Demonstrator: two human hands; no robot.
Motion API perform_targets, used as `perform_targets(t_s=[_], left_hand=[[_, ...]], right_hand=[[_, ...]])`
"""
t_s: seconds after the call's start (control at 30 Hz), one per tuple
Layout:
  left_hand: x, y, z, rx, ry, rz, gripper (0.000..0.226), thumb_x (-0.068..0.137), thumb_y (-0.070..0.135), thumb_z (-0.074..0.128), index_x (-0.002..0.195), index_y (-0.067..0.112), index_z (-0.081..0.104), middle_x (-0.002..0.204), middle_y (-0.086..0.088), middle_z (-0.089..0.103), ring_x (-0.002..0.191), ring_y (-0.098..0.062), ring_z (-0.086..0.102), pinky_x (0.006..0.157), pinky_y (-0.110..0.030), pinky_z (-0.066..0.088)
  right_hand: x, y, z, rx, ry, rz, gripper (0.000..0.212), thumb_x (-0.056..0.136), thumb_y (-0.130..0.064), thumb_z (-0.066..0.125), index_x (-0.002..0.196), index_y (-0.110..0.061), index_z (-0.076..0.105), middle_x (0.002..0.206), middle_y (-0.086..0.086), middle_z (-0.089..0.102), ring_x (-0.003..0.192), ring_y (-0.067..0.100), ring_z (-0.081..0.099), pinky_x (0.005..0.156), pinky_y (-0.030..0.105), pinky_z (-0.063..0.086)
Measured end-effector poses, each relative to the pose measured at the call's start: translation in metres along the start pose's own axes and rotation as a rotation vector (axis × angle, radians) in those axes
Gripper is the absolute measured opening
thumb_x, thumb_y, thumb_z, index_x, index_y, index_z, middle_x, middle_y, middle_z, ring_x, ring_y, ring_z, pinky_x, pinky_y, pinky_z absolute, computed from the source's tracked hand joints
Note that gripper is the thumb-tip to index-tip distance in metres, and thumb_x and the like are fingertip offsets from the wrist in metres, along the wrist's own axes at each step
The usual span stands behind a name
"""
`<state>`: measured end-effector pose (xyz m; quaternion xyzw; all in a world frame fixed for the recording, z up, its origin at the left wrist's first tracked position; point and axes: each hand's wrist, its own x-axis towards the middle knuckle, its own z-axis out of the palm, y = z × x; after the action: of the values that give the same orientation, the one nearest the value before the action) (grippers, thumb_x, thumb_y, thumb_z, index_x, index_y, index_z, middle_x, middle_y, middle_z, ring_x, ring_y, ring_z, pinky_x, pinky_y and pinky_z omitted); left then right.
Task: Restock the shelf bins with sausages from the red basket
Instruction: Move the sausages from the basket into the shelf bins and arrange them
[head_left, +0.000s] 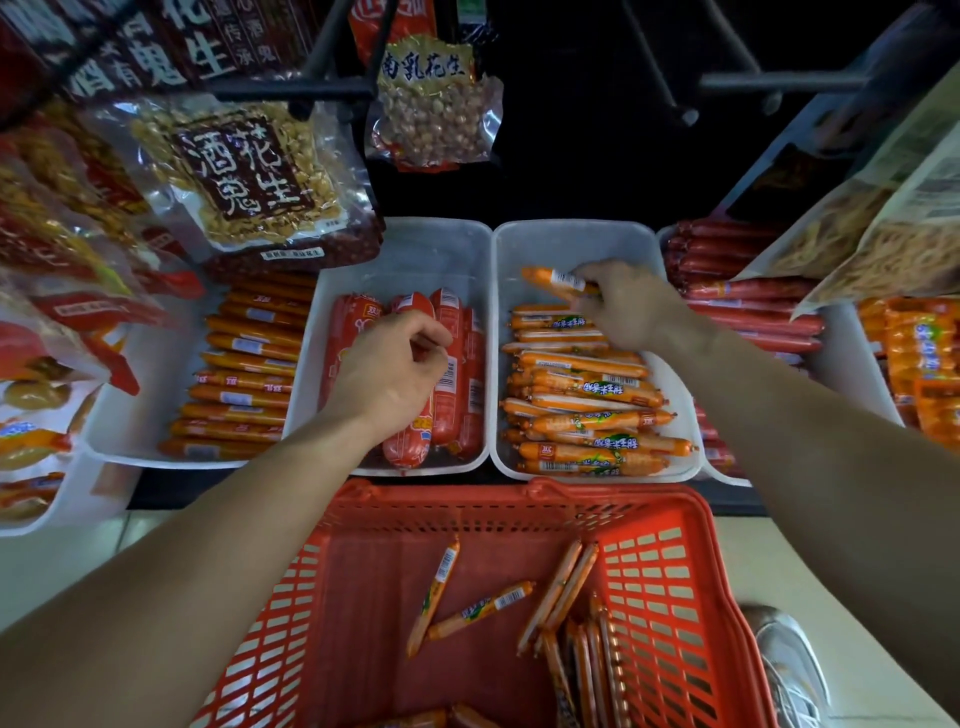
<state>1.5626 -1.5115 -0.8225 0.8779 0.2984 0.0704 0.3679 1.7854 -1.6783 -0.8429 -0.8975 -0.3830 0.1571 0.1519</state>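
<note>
The red basket (670, 613) sits below the shelf with several thin orange sausages (483, 608) loose inside. My right hand (631, 306) pinches one thin orange sausage (553, 279) above the back of a clear bin (576, 241) stacked with the same orange sausages. My left hand (389, 374) hovers with curled fingers over the neighbouring clear bin (431, 249), which holds thick red sausages (449, 332); it touches them, but a grip cannot be made out.
More bins flank these: orange sausages (249, 364) at left, dark red sausages (748, 306) at right. Hanging peanut bags (249, 176) overhang the left bins, and noodle packs (893, 244) overhang the right. A shoe (795, 670) stands beside the basket.
</note>
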Motion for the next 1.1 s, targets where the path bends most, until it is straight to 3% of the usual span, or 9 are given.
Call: perform_targets(t_s=[0.1,0.23,0.37,0.43,0.63,0.8,0.87,1.0,1.1], left_hand=[[0.000,0.004,0.003,-0.001,-0.004,0.023,0.013,0.094,0.017,0.063,0.099,0.028,0.068,0.091,0.021,0.064,0.081,0.010,0.058,0.070,-0.003,0.041],[-0.004,0.006,0.004,0.013,-0.015,0.051,0.014,0.093,0.016,0.062,0.099,0.027,0.068,0.092,0.020,0.064,0.086,0.004,0.060,0.077,-0.016,0.047],[-0.003,0.005,0.007,0.037,-0.009,0.048,0.014,0.093,0.017,0.062,0.099,0.029,0.068,0.093,0.021,0.064,0.087,0.003,0.060,0.077,-0.016,0.046],[-0.003,0.006,0.007,0.049,-0.001,0.043,0.014,0.093,0.018,0.063,0.098,0.030,0.068,0.092,0.021,0.063,0.085,0.006,0.059,0.072,-0.011,0.041],[-0.006,0.006,0.011,0.086,0.005,0.058,0.012,0.092,0.019,0.064,0.097,0.030,0.068,0.092,0.020,0.064,0.082,0.006,0.058,0.074,-0.015,0.043],[-0.005,0.009,0.012,0.054,-0.005,0.060,0.013,0.093,0.017,0.063,0.098,0.029,0.067,0.092,0.021,0.063,0.084,0.006,0.058,0.076,-0.016,0.043],[-0.005,0.006,0.012,0.045,-0.016,0.059,0.014,0.093,0.018,0.063,0.096,0.032,0.065,0.093,0.020,0.064,0.085,0.003,0.059,0.079,-0.020,0.046],[-0.004,0.004,0.012,0.058,-0.012,0.067,0.014,0.092,0.019,0.063,0.094,0.033,0.065,0.095,0.018,0.064,0.086,0.000,0.059,0.080,-0.022,0.046],[-0.005,0.007,0.012,0.072,-0.004,0.060,0.012,0.093,0.019,0.063,0.097,0.029,0.068,0.092,0.020,0.062,0.087,-0.001,0.059,0.079,-0.023,0.046]], right_hand=[[-0.008,0.005,0.017,-0.124,-0.231,0.028,0.036,0.097,-0.024,0.056,0.132,-0.026,0.060,0.135,0.003,0.060,0.123,0.028,0.055,0.101,0.037,0.045],[-0.024,-0.001,0.014,0.069,-0.259,0.003,0.043,0.098,-0.044,0.053,0.139,-0.030,0.055,0.146,-0.002,0.052,0.132,0.021,0.048,0.109,0.032,0.037],[-0.060,0.002,0.022,-0.127,-0.494,-0.087,0.100,0.077,-0.085,0.046,0.156,-0.041,0.004,0.166,-0.009,0.000,0.152,0.018,0.000,0.123,0.041,0.005],[-0.071,0.009,0.039,-0.266,-0.450,-0.135,0.114,0.068,-0.093,0.040,0.154,-0.040,-0.014,0.164,-0.010,-0.015,0.151,0.017,-0.013,0.122,0.047,-0.005],[-0.054,0.012,0.055,-0.426,-0.225,-0.263,0.104,0.073,-0.092,0.020,0.156,-0.033,-0.003,0.165,0.003,0.004,0.151,0.026,0.006,0.120,0.051,0.010],[-0.021,0.009,0.034,-0.411,-0.078,-0.135,0.087,0.088,-0.076,0.029,0.157,-0.029,0.006,0.163,0.002,0.017,0.149,0.028,0.016,0.120,0.051,0.018],[-0.033,0.007,0.031,-0.341,-0.106,-0.155,0.090,0.086,-0.078,0.027,0.158,-0.031,0.001,0.165,-0.001,0.010,0.150,0.026,0.011,0.121,0.049,0.013],[-0.070,0.010,0.047,-0.441,-0.450,-0.197,0.108,0.073,-0.094,0.024,0.154,-0.035,-0.019,0.160,-0.004,-0.032,0.149,0.020,-0.023,0.122,0.049,-0.003],[-0.059,0.013,0.051,-0.492,-0.446,-0.197,0.106,0.075,-0.093,0.019,0.153,-0.034,-0.021,0.159,-0.004,-0.033,0.149,0.018,-0.023,0.121,0.051,-0.003]])
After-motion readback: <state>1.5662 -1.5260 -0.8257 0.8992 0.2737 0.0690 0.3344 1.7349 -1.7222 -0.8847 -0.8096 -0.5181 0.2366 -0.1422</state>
